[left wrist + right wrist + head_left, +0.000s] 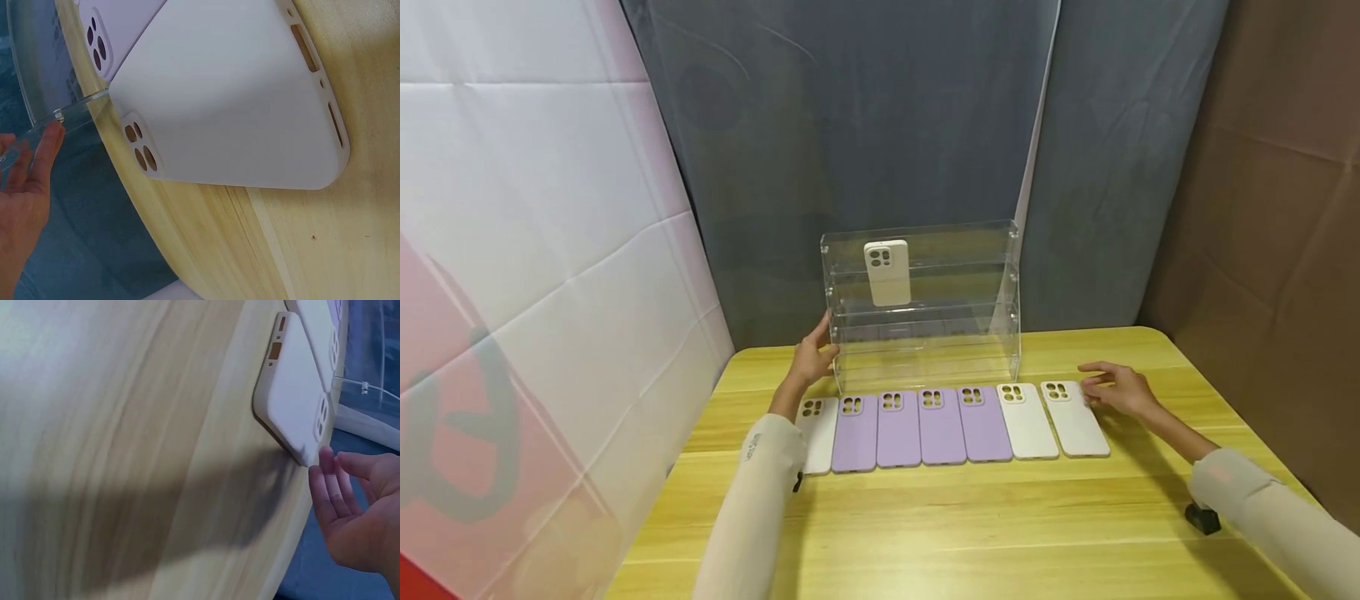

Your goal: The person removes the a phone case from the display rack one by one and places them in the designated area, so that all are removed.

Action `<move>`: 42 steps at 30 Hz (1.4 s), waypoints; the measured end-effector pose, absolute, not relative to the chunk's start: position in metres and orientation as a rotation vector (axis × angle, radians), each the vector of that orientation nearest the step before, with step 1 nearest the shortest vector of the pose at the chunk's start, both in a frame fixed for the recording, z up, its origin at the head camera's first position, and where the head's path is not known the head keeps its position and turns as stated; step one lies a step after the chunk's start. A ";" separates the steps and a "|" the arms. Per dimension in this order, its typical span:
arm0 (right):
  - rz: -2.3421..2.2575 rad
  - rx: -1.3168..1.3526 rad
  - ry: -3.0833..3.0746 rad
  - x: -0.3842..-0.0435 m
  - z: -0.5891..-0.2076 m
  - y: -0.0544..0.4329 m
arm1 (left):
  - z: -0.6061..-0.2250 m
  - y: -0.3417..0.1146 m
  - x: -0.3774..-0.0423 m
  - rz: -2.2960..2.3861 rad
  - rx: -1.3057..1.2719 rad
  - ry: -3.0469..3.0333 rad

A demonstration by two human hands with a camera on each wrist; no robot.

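My left hand [812, 358] rests against the left side of a clear tiered display stand [925, 367], its fingers [47, 153] fairly straight on the side panel. A white phone case [889, 279] leans upright on an upper tier. Below the stand lies a row of phone cases. Its left-end white case [817, 437] is partly covered by my left sleeve. Several purple cases, one a purple case [898, 433], lie in the middle. My right hand [1122, 390], fingers loosely bent and holding nothing, is beside the right-end white case [1078, 425]; contact cannot be told.
Another white case [1028, 425] lies between the purple ones and the right-end case. Grey cloth [925, 117] hangs behind the wooden table [925, 525]. White cloth [535, 208] stands at left, brown cloth [1262, 208] at right.
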State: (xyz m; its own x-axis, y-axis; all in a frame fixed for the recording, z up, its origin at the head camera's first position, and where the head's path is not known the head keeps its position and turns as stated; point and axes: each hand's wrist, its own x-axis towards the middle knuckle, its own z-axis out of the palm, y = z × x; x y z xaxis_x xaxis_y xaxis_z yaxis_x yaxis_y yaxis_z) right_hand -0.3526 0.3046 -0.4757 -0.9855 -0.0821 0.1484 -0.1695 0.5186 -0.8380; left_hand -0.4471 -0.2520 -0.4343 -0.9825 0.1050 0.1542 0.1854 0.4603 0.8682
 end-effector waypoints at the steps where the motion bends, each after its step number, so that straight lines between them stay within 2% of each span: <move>1: 1.498 0.220 -2.655 -0.352 -0.477 0.304 | -0.434 -0.252 -0.447 -1.571 -0.258 -2.617; 25: 1.571 0.212 -2.666 -0.349 -0.490 0.298 | -0.433 -0.251 -0.442 -1.555 -0.269 -2.615; 42: 1.521 0.267 -2.696 -0.353 -0.478 0.294 | -0.436 -0.252 -0.444 -1.580 -0.261 -2.596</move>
State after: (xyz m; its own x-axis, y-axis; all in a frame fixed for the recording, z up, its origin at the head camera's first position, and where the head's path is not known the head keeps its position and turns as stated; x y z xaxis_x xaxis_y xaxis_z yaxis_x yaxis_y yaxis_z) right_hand -0.3532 0.2936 -0.4783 -0.9846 -0.1324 0.1143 -0.1663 0.5062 -0.8462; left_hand -0.4444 -0.2516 -0.4362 -0.9812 0.0982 0.1661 0.1927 0.4502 0.8719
